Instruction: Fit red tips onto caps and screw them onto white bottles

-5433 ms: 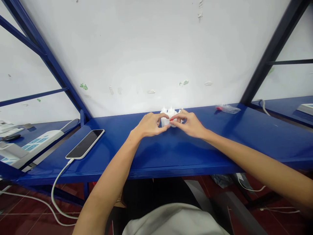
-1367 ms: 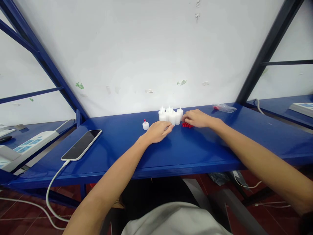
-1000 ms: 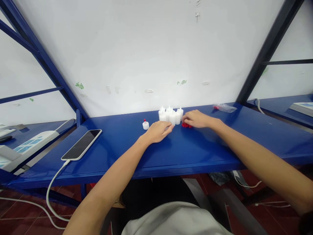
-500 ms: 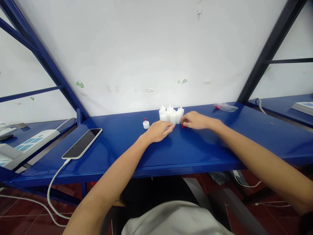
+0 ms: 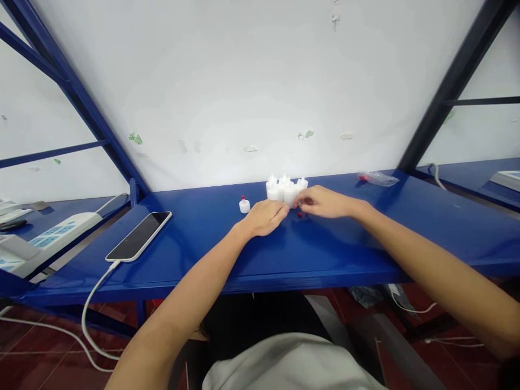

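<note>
A tight cluster of white plastic bottles with pointed nozzle tips (image 5: 284,189) stands upright on the blue table, near the wall. My left hand (image 5: 266,216) rests at the front left of the cluster, its fingers stretched out and touching or almost touching the front bottles. At the front right, my right hand (image 5: 319,201) has its fingers curved and apart, fingertips by the nearest bottle. Nothing shows between them. Under it lie small red caps (image 5: 300,215). To the left, apart from the others, stands one white bottle with a red cap (image 5: 244,206).
A phone (image 5: 140,236) on a white charging cable (image 5: 87,309) lies at the left of the table (image 5: 195,249). A clear plastic bag (image 5: 379,179) with something red inside is at the back right. Blue metal posts (image 5: 97,119) rise at both sides.
My right hand has shifted left to the bottles, away from the red at its fingertips, and red caps now show on the table. My left hand has hardly moved. The view has shifted slightly.
</note>
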### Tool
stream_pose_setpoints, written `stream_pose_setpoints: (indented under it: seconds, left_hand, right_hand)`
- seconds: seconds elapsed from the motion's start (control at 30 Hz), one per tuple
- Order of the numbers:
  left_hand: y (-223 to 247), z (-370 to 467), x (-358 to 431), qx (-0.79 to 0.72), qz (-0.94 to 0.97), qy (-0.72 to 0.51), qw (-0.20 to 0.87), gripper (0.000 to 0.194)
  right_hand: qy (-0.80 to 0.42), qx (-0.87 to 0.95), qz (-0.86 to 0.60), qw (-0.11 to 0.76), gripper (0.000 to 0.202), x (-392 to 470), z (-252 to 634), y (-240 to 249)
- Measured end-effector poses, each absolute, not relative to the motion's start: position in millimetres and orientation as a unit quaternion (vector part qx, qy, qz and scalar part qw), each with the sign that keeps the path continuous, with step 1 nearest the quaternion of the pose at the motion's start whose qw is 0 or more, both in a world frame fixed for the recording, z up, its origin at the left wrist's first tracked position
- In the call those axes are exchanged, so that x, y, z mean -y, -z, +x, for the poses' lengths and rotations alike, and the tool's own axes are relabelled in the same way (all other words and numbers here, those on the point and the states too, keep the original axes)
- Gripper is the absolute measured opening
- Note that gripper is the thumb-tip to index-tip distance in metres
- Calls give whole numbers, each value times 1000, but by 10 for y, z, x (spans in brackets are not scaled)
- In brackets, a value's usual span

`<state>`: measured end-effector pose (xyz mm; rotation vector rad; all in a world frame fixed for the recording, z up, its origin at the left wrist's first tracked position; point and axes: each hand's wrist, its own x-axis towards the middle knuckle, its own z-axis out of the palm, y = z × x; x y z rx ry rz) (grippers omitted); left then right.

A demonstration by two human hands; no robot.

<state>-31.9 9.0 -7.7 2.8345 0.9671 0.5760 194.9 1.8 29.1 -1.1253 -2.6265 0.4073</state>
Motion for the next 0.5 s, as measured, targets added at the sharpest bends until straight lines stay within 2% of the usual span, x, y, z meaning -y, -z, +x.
stream_pose_setpoints:
  seconds: [0.3,0.5]
  left_hand:
    - [77,-330,-91,-323,929,-173,55,50]
    - [87,-332,-102,-327,929,-169,50,51]
  right_hand:
    - [-81,910,-405,36,23,-21,1987,-288]
    - [-61,911,-407,21,25,30,1915,-270]
